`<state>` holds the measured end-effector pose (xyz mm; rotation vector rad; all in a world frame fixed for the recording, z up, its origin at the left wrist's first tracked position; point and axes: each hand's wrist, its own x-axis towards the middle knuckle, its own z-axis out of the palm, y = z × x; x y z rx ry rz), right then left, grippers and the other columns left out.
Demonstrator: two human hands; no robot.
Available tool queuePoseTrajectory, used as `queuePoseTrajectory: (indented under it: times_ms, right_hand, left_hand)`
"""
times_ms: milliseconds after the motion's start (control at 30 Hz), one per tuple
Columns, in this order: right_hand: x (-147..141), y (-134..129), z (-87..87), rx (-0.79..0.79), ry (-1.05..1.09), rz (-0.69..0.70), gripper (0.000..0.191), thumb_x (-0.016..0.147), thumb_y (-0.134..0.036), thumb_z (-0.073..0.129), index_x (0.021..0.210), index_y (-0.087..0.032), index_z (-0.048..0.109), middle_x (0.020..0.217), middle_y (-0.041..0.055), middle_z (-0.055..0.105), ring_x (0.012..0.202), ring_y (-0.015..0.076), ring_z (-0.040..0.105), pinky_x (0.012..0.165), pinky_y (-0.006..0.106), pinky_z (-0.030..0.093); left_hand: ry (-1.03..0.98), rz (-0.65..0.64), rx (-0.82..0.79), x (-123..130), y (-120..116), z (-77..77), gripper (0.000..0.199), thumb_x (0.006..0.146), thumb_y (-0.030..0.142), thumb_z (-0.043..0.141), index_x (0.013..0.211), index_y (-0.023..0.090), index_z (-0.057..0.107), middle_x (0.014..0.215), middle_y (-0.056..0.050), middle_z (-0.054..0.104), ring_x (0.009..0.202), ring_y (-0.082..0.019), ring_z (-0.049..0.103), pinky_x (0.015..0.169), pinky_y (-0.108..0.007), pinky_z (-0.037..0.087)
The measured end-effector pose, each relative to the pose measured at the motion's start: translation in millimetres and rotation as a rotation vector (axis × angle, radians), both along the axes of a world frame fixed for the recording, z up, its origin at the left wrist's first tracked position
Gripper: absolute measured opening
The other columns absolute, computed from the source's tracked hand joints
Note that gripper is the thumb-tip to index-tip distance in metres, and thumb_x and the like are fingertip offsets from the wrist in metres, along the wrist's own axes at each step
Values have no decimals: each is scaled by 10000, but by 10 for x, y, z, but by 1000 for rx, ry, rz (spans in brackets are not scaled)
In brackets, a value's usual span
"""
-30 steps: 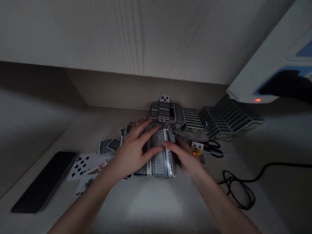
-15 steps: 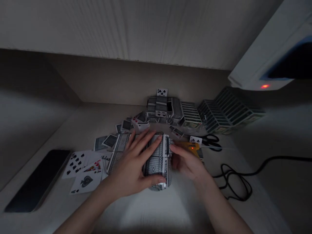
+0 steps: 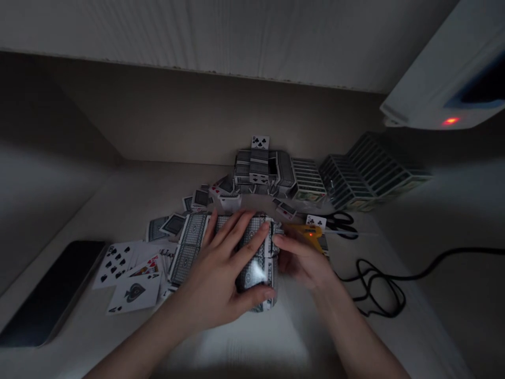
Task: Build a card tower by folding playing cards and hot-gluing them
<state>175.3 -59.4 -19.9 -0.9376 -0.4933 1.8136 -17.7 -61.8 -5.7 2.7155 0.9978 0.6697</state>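
Note:
A box-like model (image 3: 188, 251) covered in grey patterned playing cards lies in front of me, with rounded edges at its right end. My left hand (image 3: 226, 266) spans its top, fingers spread toward the far side and thumb on the near right part, gripping it. At the model's right end is my right hand (image 3: 302, 258), thumb against the card edge and the other fingers curled below, partly hidden. Whether a small loose piece is between those fingers, I cannot tell. Just behind the right hand lies a yellow glue gun (image 3: 312, 232) with a small red light.
Behind stands another card-covered model (image 3: 284, 171) beside slatted stacks (image 3: 307, 179). Black-handled scissors (image 3: 342, 225) and a looped black cable (image 3: 389, 276) lie right. Loose cards (image 3: 136, 292) and a dark phone (image 3: 51, 295) are left. A white device (image 3: 437, 100) overhangs at upper right.
The view has shifted slightly. My left fingers and thumb have slid a little right along the model, and a bright glint now shows on its surface. The right hand stays at its end.

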Motion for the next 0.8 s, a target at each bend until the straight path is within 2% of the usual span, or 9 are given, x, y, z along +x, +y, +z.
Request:
queuePoseTrajectory:
  times_ms: [433,667,800]
  right_hand:
    - [-26,-53,90,27,-76,-17,375,585,-246,875,932,-231,734,911,6,763,806,168,688,710,269,523]
    - [-21,-66,126,30,-80,9,341,586,-253,876,897,-234,737,887,-7,752,789,150,674,742,275,522]
    - [-19,-76,134,43,-92,9,367,591,-249,872,930,-233,732,938,6,758,830,159,676,762,277,524]
  left_hand:
    - [21,1,5,-4,-47,13,871,894,614,485,1565,215,99,1608,-179,200,1479,-387,180,1169,-663,59]
    - [20,-3,24,3,-69,7,843,909,585,477,1563,202,109,1601,-187,213,1477,-380,191,1170,-660,62]
    - [14,-1,30,-3,-86,6,847,905,581,486,1563,205,109,1602,-184,208,1475,-384,195,1170,-658,58]
